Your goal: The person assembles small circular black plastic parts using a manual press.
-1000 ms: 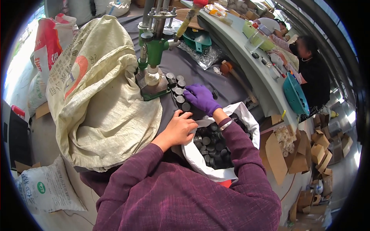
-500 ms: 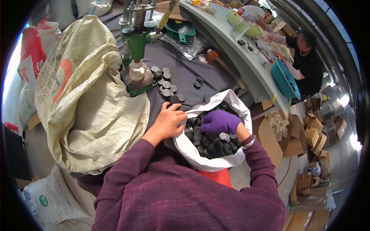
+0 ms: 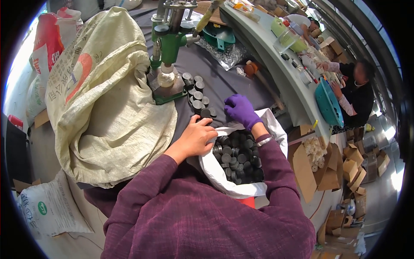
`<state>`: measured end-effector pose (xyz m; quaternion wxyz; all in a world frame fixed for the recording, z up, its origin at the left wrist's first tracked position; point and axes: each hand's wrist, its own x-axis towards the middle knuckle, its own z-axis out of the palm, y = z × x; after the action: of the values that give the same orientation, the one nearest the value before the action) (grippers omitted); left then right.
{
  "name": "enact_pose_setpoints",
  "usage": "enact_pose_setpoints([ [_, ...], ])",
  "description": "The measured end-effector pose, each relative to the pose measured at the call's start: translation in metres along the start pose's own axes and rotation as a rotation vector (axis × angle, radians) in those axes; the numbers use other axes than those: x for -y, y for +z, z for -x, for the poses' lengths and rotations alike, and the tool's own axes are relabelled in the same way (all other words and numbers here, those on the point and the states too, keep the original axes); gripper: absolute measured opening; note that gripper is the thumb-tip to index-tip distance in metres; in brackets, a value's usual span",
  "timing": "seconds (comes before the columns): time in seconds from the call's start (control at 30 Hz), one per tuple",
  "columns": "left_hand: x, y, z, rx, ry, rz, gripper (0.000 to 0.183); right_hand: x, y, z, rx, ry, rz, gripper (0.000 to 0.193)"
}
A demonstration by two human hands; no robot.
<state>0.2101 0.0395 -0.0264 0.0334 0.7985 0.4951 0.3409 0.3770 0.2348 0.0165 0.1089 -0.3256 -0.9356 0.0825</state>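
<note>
My left hand (image 3: 196, 138), bare, rests on the dark cloth with its fingers apart, fingertips close to a black round cap (image 3: 205, 113). That cap is at the near end of a group of grey-topped round caps (image 3: 198, 95) beside a green hand press (image 3: 167, 52). My right hand (image 3: 241, 110), in a purple glove, is down on the cloth past the far rim of a white sack (image 3: 215, 178). Its fingers are curled; whatever they hold is hidden beneath them. Many black caps (image 3: 237, 157) fill the sack in front of me.
A large cream woven sack (image 3: 116, 112) lies left of the press. Farther back are a green scoop (image 3: 219, 36) and a mallet (image 3: 250, 69). At the right, a long table (image 3: 276, 64) holds a teal basin (image 3: 328, 101), with two people beyond. Cardboard boxes (image 3: 332, 170) stand below.
My right hand has come up out of the caps in the white sack and moved forward onto the cloth, where loose black caps lay. My left hand stays by the cap group. The view has shifted slightly.
</note>
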Motion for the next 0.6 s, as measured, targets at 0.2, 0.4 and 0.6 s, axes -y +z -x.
enact_pose_setpoints([
  [0.2,0.003,-0.003,0.004,-0.03,-0.031,0.0,0.034,0.033,-0.029,0.099,0.245,0.189,-0.208,0.028],
  [0.4,0.004,-0.002,0.002,-0.034,-0.023,-0.008,0.033,0.073,-0.086,0.098,0.442,0.396,-0.231,0.031],
  [0.6,0.005,0.001,0.003,-0.059,0.006,-0.052,0.03,0.101,-0.048,-0.016,-0.038,-0.164,-0.246,0.053],
])
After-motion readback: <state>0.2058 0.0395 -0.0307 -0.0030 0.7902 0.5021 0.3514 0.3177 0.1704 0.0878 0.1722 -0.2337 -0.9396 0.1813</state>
